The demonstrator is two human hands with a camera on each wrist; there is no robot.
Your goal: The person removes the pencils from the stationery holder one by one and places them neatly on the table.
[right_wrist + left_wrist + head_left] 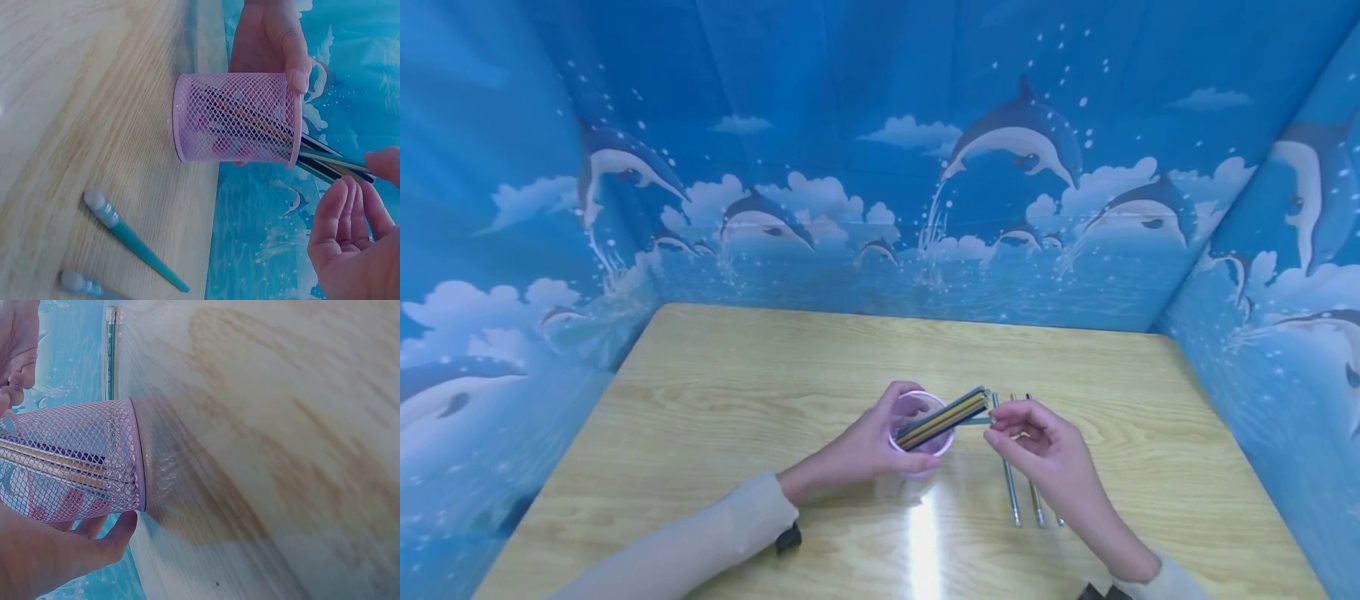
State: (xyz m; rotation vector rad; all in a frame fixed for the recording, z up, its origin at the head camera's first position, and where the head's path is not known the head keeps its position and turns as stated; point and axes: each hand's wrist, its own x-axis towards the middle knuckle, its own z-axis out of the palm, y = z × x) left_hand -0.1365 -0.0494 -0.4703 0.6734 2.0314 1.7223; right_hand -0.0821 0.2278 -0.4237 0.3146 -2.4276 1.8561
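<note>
My left hand (868, 437) grips a pink mesh pencil cup (194, 119) around its side, fingers curled about the far wall and thumb near the rim. Several striped pencils (946, 419) lean to the right inside the cup, their upper ends sticking out past the rim. Just right of the cup, my right hand (1048, 454) pinches the end of a green pencil (331, 159) between thumb and fingertips. The green pencil's other end reaches the cup's mouth. Beneath and beside the right hand, three pencils lie on the table, including a teal one (1011, 487) with a pale eraser end.
The light wood-grain table (760, 367) is bounded at the back and sides by a blue curtain (820, 275) printed with dolphins and clouds. A bright light reflection (925, 542) falls on the tabletop in front of the cup.
</note>
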